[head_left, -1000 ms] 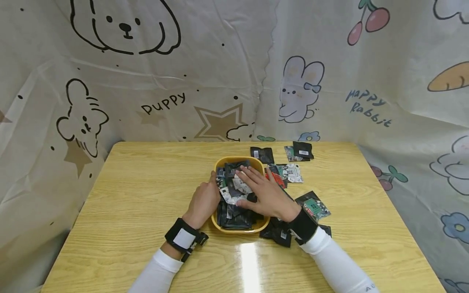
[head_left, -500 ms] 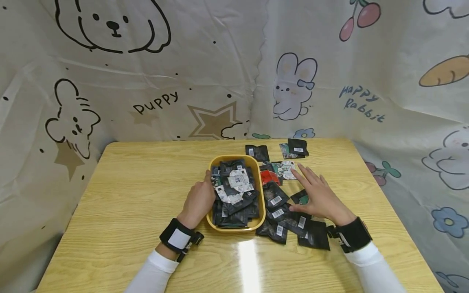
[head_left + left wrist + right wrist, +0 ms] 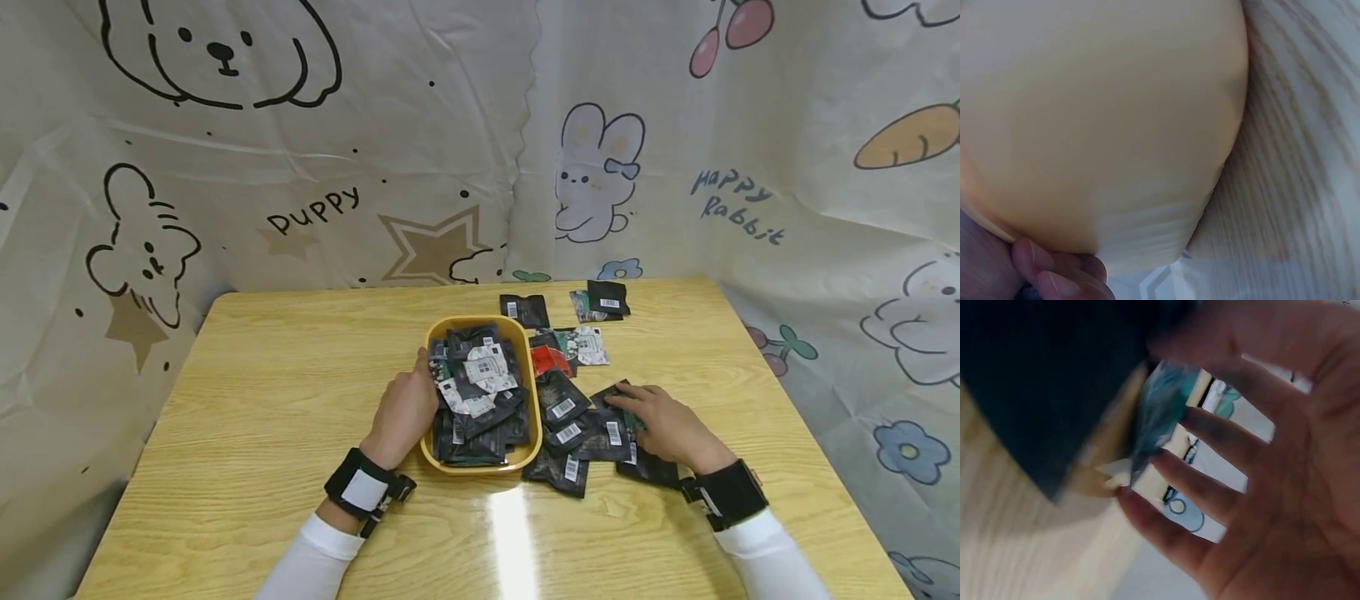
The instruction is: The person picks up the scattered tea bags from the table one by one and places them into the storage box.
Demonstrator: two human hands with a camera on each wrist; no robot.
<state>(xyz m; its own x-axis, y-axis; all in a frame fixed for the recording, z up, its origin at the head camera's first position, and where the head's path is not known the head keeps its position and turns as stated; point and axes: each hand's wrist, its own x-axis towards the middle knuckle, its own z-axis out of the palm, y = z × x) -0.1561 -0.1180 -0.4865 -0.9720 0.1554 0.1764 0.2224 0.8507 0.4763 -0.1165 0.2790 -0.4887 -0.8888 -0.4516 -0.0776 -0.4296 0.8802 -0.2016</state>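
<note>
A yellow plastic basket (image 3: 535,400) stands mid-table, heaped with black sachets (image 3: 480,442) and some white-and-green printed ones (image 3: 487,369). My left hand (image 3: 405,417) holds the basket's left rim; in the left wrist view its curled fingertips (image 3: 1060,275) show at the rim beside the outer wall. Right of the basket, my right hand (image 3: 667,425) reaches over a black sachet (image 3: 609,393) and a green-printed one, partly hidden. In the right wrist view its spread, nearly straight fingers (image 3: 1200,484) touch the edge of a green-printed sachet (image 3: 1163,412); the thumb tip is blurred.
Several black sachets (image 3: 564,408) with barcode labels lie between the basket and my right hand. A red packet (image 3: 549,360) and a white printed one (image 3: 592,346) lie behind them. More sachets (image 3: 525,311) lie near the back edge. Printed cloth (image 3: 360,150) hangs behind the wooden table (image 3: 300,367).
My right hand has lifted off the pile in the basket, moved right and come down onto the loose sachets. My left hand stays at the basket rim. The head view has shifted slightly.
</note>
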